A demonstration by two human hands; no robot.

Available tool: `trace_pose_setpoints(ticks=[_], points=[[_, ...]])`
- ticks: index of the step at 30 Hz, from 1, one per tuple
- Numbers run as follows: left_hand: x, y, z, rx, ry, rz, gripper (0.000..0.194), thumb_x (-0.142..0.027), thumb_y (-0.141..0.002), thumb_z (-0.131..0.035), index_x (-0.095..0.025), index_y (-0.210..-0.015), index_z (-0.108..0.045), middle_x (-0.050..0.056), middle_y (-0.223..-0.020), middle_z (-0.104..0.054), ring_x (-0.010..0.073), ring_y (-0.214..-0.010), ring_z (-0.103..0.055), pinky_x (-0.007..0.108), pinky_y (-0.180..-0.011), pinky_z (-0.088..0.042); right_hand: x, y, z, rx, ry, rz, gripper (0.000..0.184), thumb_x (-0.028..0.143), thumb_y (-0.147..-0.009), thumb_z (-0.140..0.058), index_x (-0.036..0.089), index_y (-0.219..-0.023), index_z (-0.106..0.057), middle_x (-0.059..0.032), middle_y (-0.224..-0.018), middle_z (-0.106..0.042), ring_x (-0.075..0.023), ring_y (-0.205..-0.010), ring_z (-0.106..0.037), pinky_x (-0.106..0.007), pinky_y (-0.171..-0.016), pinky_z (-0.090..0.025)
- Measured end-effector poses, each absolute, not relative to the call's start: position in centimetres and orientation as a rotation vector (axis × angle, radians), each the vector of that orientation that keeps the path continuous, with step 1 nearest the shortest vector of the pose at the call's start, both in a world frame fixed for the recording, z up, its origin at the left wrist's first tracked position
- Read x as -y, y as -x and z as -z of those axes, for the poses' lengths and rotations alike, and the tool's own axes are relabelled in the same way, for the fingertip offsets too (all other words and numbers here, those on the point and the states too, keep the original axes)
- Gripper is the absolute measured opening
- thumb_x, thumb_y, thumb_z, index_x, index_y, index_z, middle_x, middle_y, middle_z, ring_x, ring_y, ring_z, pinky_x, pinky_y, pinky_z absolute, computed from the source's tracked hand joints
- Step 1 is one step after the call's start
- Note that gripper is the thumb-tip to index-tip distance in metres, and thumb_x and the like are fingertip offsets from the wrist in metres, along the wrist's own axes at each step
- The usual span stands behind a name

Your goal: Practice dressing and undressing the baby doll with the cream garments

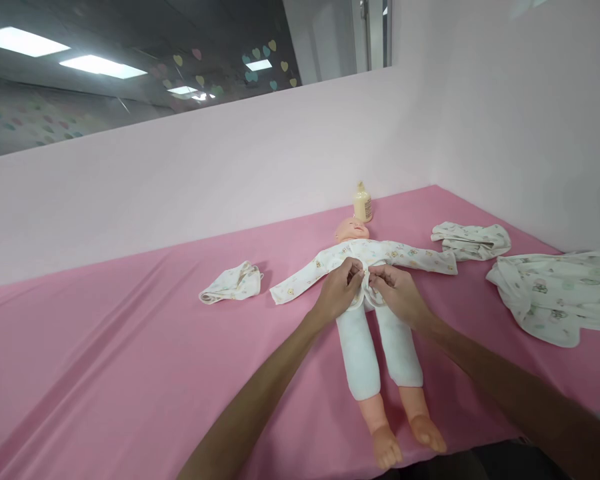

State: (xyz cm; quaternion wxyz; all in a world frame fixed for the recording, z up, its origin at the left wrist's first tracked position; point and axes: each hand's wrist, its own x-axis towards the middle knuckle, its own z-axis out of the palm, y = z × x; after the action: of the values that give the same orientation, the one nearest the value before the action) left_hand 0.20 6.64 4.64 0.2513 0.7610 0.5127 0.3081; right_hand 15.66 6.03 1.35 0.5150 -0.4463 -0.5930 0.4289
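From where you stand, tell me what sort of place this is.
Probably a baby-care practice room: a baby doll lies on a pink-covered surface, with patterned cloths and a bottle nearby.

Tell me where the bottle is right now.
In the head view, the bottle stands right of centre on the pink sheet, just beyond the doll's head, near the wall.

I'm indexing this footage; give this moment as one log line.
left hand: pinching shirt front | right hand: pinching shirt front | doll: face-up on pink sheet | bottle: beyond head
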Motion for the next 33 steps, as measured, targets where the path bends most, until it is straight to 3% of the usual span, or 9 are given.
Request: trace_pose_setpoints(ticks=[3,6,8,11,15,22,29,33], points=[[-6.8,-0.1,-4.4,-1.378,-2.198,-0.831,0.035,-0.023,-0.089,-0.041,-0.022,-0.123,-0.047,0.002,-0.097,-0.060,0.0139,-0.082,-0.056,0.026,-0.072,-0.044,-5.7,-15.6,-1.5,1.491,1.069,-1.018,0.026,0.031,-0.082,-0.051,0.018,-0.097,-0.067,-0.0042,-0.085,-0.068,-0.0149,-0.072,-0.060,-0.026,-0.063,-0.047],[-6.8,0.0,-4.2,-1.304,-2.378,-0.754,0.025,-0.016,-0.087,-0.039,-0.022,-0.101,-0.059,0.004,-0.101,-0.059,0.0144,-0.084,-0.056,0.026,-0.070,-0.043,-5.2,-15.3,-1.7,1.642,1.053,-0.843,0.021,0.026,-0.083,-0.047,0.020,-0.089,-0.066,-0.0029,-0.087,-0.067,-0.0147,-0.075,-0.058,-0.027,-0.067,-0.046],[-6.7,-0.1,-4.2,-1.291,-2.428,-0.718,0.022,-0.014,-0.087,-0.038,-0.020,-0.084,-0.059,0.003,-0.094,-0.059,0.0136,-0.079,-0.054,0.026,-0.066,-0.041,-5.1,-15.1,-1.7,1.708,1.050,-0.745,0.019,0.022,-0.082,-0.044,0.020,-0.085,-0.063,-0.0022,-0.084,-0.065,-0.0146,-0.074,-0.057,-0.028,-0.067,-0.046],[-6.8,-0.4,-4.3,-1.353,-2.451,-0.680,0.021,-0.012,-0.085,-0.038,-0.020,-0.079,-0.057,0.002,-0.091,-0.058,0.0133,-0.075,-0.052,0.026,-0.062,-0.038,-5.2,-15.1,-1.6,1.721,1.061,-0.753,0.016,0.019,-0.080,-0.043,0.020,-0.085,-0.058,-0.0010,-0.080,-0.062,-0.0143,-0.072,-0.056,-0.027,-0.065,-0.045],[-6.9,-0.7,-4.7,-1.411,-2.424,-0.635,0.022,-0.015,-0.086,-0.039,-0.020,-0.086,-0.060,0.003,-0.095,-0.058,0.0145,-0.077,-0.053,0.027,-0.061,-0.038,-5.6,-15.4,-1.2,1.748,1.104,-0.630,0.014,0.019,-0.079,-0.044,0.020,-0.088,-0.055,-0.0019,-0.086,-0.060,-0.0157,-0.078,-0.055,-0.029,-0.070,-0.046],[-6.6,0.5,-6.1,-1.413,-2.314,-0.540,0.035,-0.026,-0.084,-0.048,-0.023,-0.118,-0.057,0.005,-0.112,-0.058,0.0185,-0.091,-0.057,0.029,-0.074,-0.044,-6.0,-16.1,-0.3,1.991,1.238,-0.274,0.021,0.017,-0.077,-0.051,0.019,-0.097,-0.054,-0.0077,-0.101,-0.055,-0.0238,-0.098,-0.051,-0.037,-0.084,-0.043],[-5.2,0.6,-7.4,-1.444,-2.342,-0.345,0.029,-0.044,-0.086,-0.050,-0.024,-0.105,-0.055,0.004,-0.109,-0.056,0.0163,-0.077,-0.054,0.027,-0.061,-0.039,-5.3,-16.0,-0.8,2.077,1.304,-0.157,0.030,0.023,-0.077,-0.056,0.018,-0.106,-0.054,-0.0091,-0.105,-0.054,-0.0254,-0.098,-0.050,-0.038,-0.083,-0.040],[-4.9,0.3,-7.4,-1.483,-2.311,-0.353,0.024,-0.041,-0.085,-0.052,-0.022,-0.099,-0.054,0.004,-0.105,-0.056,0.0161,-0.077,-0.053,0.027,-0.060,-0.037,-5.1,-15.8,-0.9,2.147,1.351,0.008,0.023,0.016,-0.076,-0.053,0.016,-0.099,-0.057,-0.0114,-0.102,-0.057,-0.0265,-0.095,-0.051,-0.038,-0.079,-0.039]])
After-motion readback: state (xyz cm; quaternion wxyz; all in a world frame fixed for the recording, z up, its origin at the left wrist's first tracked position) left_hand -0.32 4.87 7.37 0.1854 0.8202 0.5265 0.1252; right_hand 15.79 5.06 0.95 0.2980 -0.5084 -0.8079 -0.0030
